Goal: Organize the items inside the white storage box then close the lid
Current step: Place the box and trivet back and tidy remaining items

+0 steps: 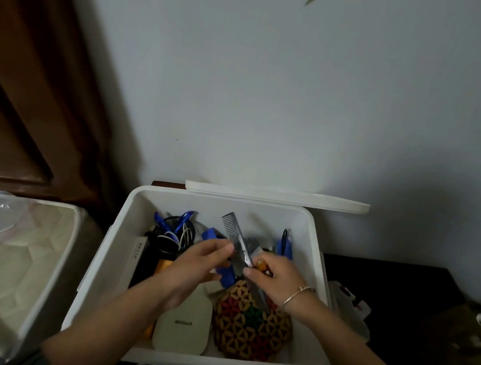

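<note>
The white storage box (105, 256) sits open in front of the person, and its lid (277, 196) stands behind the back rim, against the wall. Both hands are inside the box, over the middle of the clutter. The right hand (277, 277) pinches the near end of a grey comb (231, 227) between thumb and forefinger. Something orange shows just under those fingers, but what it is cannot be told. The comb's long axis runs from that pinch up and away to the far left, its toothed end tilted up toward the back wall. The left hand (203, 262) has its fingers curled round a blue plastic bar (227, 275), and its fingertips lie just beside the comb's spine.

The right hand is plainly the one that steers the comb. Any laying-down probably means swinging the raised far end flat along a wall of the box.

A beige case (182, 325) and a woven patterned mat (250, 326) fill the near half, and a tangle of cables (170, 234) lies at the far left. Sorting looks mid-way, with the lid not yet closed.
</note>
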Tool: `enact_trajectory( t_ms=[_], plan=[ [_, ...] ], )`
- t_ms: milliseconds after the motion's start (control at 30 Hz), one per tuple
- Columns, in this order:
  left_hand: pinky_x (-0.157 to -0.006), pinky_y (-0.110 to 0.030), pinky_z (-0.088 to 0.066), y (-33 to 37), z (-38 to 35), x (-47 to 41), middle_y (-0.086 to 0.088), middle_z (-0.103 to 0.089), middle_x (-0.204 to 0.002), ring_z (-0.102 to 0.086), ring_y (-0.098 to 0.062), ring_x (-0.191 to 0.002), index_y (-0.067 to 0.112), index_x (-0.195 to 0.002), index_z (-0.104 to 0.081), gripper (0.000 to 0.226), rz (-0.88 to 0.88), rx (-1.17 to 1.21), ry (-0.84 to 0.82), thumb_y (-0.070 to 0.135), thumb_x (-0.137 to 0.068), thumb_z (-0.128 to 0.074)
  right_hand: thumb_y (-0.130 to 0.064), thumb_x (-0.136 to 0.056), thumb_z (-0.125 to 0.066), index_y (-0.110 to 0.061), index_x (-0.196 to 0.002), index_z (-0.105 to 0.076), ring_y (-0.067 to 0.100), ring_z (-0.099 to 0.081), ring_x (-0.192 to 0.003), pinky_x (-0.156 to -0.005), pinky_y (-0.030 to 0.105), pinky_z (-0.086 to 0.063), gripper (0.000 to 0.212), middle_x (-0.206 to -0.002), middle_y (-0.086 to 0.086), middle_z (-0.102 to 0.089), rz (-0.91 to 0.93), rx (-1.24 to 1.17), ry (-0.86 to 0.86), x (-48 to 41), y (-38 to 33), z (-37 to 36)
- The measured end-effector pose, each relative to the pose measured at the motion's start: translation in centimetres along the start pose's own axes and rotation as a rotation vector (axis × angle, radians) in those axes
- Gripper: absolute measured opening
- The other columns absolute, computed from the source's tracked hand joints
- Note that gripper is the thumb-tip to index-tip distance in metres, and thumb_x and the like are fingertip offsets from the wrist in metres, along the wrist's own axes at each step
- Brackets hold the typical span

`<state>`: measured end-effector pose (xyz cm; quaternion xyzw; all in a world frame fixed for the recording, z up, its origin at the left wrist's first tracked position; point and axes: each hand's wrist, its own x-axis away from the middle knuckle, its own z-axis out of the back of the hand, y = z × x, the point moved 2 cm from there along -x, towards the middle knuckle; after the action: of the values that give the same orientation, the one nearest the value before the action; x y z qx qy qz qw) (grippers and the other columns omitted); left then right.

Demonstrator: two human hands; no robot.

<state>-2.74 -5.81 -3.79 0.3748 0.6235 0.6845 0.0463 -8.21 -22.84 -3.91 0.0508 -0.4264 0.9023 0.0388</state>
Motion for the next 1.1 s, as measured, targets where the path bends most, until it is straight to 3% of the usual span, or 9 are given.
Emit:
enact_trajectory(
  t_ms=[100,167,233,400,533,600,767,933,1100],
  plan=[
    [-0.089,-0.035,-0.050,-0.2,-1.1,-0.5,-0.014,-0.068,-0.108,-0.063,-0.023,-0.101,0.005,-0.111,-0.065,0.021,-0.007,0.071,0.115,0.015,-0.098,-0.053,-0.032,-0.090,-0.060,-0.024,-0.063,-0.048,0.001,-0.045,-0.056,-0.057,0.016,-0.037,0.030,-0.059,-0.007,-0.047,-0.001,0.067,-0.193,0.8,-0.1,-1.5],
    [-0.075,-0.024,-0.053,-0.6,-1.1,-1.0,-0.011,-0.069,-0.102,-0.064,-0.022,-0.095,0.006,-0.103,-0.066,0.015,-0.020,0.026,0.163,0.009,-0.097,-0.052,-0.035,-0.091,-0.058,-0.017,-0.076,-0.059,0.004,-0.056,-0.063,-0.065,0.021,-0.046,0.023,-0.068,-0.004,-0.060,-0.021,0.089,-0.172,1.2,0.5,-1.3],
    [-0.059,-0.014,-0.050,-1.0,-0.9,-1.7,-0.005,-0.068,-0.093,-0.064,-0.016,-0.083,0.015,-0.093,-0.065,0.011,-0.018,-0.127,0.159,0.009,-0.095,-0.055,-0.034,-0.091,-0.057,-0.011,-0.083,-0.062,0.009,-0.060,-0.066,-0.066,0.024,-0.047,0.025,-0.070,0.000,-0.064,-0.035,0.096,0.006,1.3,1.3,0.2],
    [-0.050,-0.008,-0.039,-3.3,-3.2,-4.5,0.001,-0.061,-0.082,-0.055,-0.006,-0.068,0.019,-0.083,-0.059,0.009,0.000,-0.636,0.016,0.020,-0.089,-0.066,-0.016,-0.089,-0.064,-0.013,-0.075,-0.062,0.020,-0.061,-0.061,-0.061,0.027,-0.046,0.014,-0.062,0.007,-0.061,-0.015,-0.033,0.397,0.6,2.6,3.7],
    [-0.063,-0.017,-0.041,-4.9,-6.2,-6.9,0.001,-0.063,-0.089,-0.060,-0.012,-0.084,0.018,-0.085,-0.064,0.016,-0.030,-0.882,-0.062,0.033,-0.091,-0.061,-0.009,-0.088,-0.064,-0.004,-0.074,-0.064,0.005,-0.059,-0.057,-0.059,0.010,-0.042,0.015,-0.055,-0.003,-0.059,-0.030,-0.127,0.535,-0.2,2.9,3.9],
    [-0.074,-0.025,-0.048,-5.3,-6.7,-7.9,-0.003,-0.063,-0.107,-0.061,-0.017,-0.097,0.015,-0.105,-0.065,0.027,-0.087,-1.014,0.059,0.037,-0.093,-0.056,-0.008,-0.088,-0.063,-0.001,-0.071,-0.063,0.005,-0.059,-0.057,-0.057,0.006,-0.040,0.018,-0.052,-0.005,-0.058,-0.011,-0.161,0.604,-0.2,3.0,4.1],
    [-0.090,-0.031,-0.043,-4.8,-6.4,-10.7,-0.002,-0.051,-0.126,-0.048,-0.020,-0.116,0.018,-0.129,-0.047,0.046,-0.248,-1.170,0.322,0.037,-0.089,-0.059,-0.011,-0.089,-0.061,-0.002,-0.069,-0.059,0.020,-0.052,-0.050,-0.052,0.026,-0.041,0.022,-0.052,0.011,-0.055,0.037,-0.152,0.664,0.0,3.2,4.2],
    [-0.098,-0.035,-0.035,-5.7,-7.8,-13.2,-0.003,-0.052,-0.127,-0.048,-0.022,-0.119,0.016,-0.125,-0.047,0.055,-0.078,-1.238,0.390,0.048,-0.083,-0.063,-0.010,-0.088,-0.062,-0.011,-0.072,-0.061,0.012,-0.058,-0.058,-0.052,0.014,-0.041,0.017,-0.054,-0.003,-0.057,0.020,-0.132,0.717,0.0,3.5,4.1],
    [-0.096,-0.037,-0.042,-5.8,-7.3,-14.9,-0.008,-0.056,-0.123,-0.053,-0.026,-0.116,0.011,-0.121,-0.051,0.057,0.099,-1.073,0.403,0.043,-0.079,-0.072,-0.009,-0.088,-0.062,-0.012,-0.073,-0.061,0.012,-0.058,-0.059,-0.052,0.014,-0.040,0.016,-0.055,-0.002,-0.057,0.031,-0.129,0.731,0.0,3.8,4.2]
  ],
)
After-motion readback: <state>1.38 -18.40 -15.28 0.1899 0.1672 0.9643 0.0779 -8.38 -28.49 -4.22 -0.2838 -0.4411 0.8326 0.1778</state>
